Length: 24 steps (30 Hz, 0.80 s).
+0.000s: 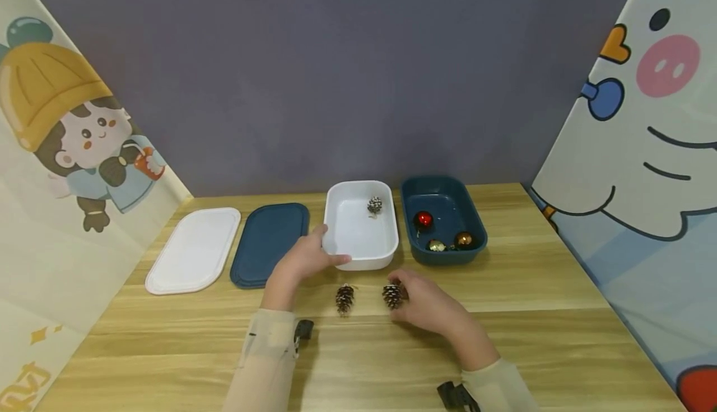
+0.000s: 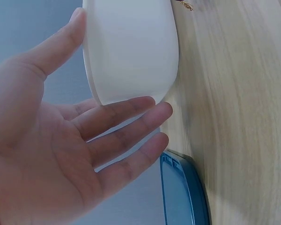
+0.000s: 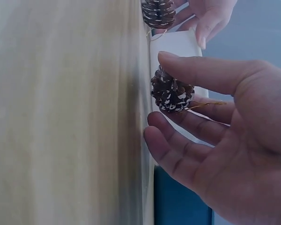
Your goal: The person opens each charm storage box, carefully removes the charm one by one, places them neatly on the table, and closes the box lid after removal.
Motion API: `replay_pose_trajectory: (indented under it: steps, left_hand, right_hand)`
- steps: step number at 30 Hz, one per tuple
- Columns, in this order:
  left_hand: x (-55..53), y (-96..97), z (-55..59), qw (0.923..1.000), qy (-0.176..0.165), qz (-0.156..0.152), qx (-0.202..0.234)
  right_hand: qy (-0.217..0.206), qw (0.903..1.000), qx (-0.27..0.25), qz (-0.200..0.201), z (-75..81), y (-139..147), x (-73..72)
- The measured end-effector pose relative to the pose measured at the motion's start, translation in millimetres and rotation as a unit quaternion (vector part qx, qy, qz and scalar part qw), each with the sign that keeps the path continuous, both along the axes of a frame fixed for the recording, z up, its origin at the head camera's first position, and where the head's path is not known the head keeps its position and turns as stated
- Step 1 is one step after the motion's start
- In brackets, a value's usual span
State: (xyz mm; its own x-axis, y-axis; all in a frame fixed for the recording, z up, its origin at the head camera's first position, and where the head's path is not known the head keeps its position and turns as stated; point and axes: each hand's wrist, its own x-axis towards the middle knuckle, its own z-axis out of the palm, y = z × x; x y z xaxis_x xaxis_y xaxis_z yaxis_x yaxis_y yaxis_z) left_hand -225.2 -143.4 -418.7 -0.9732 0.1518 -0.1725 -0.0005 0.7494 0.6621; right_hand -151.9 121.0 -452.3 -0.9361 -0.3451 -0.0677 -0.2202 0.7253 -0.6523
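The right hand (image 1: 427,305) holds a brown pine cone (image 1: 392,296) with white-tipped scales between its thumb and index finger, near the right front of the white box (image 1: 358,231); the other fingers reach out beneath the cone, bent only a little. Whether this cone touches the table (image 1: 364,368) I cannot tell. A thin gold string trails from it toward the palm. The left hand (image 1: 305,256) is at the near left corner of the white box, its thumb against the near rim and its fingers spread apart, nearly straight, along the left side and around the corner. A second pine cone (image 1: 344,300) lies on the table just in front of the white box, left of the held one. A third pine cone (image 1: 374,205) is inside that box, toward the far right. Just to the right stands a blue box (image 1: 439,203) with a red ball (image 1: 424,220) at its left, and a gold ball (image 1: 435,246) and a copper ball (image 1: 463,239) at its near end. On the left of the table lie a white lid (image 1: 193,250) and, between it and the white box, a blue lid (image 1: 270,244). A plain grey wall (image 1: 313,76) rises at the far side
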Motion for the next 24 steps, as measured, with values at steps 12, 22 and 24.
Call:
replay_pose_trajectory:
  steps: [12, 22, 24]
  left_hand:
    - [-1.5, -0.5, -0.5, 1.0, -0.004, 0.0, -0.002]
    - [-1.0, 0.4, -0.2, 1.0, -0.005, 0.003, -0.005]
    - [-1.1, 0.5, -0.2, 1.0, -0.006, 0.004, -0.005]
  right_hand:
    - [0.007, 0.9999, 0.007, 0.008, -2.3, 1.1, 1.0]
    - [-0.003, 0.9999, 0.009, 0.01, -0.2, 0.4, 4.2]
    - [-0.003, 0.9999, 0.008, 0.014, 0.3, 0.2, 4.5]
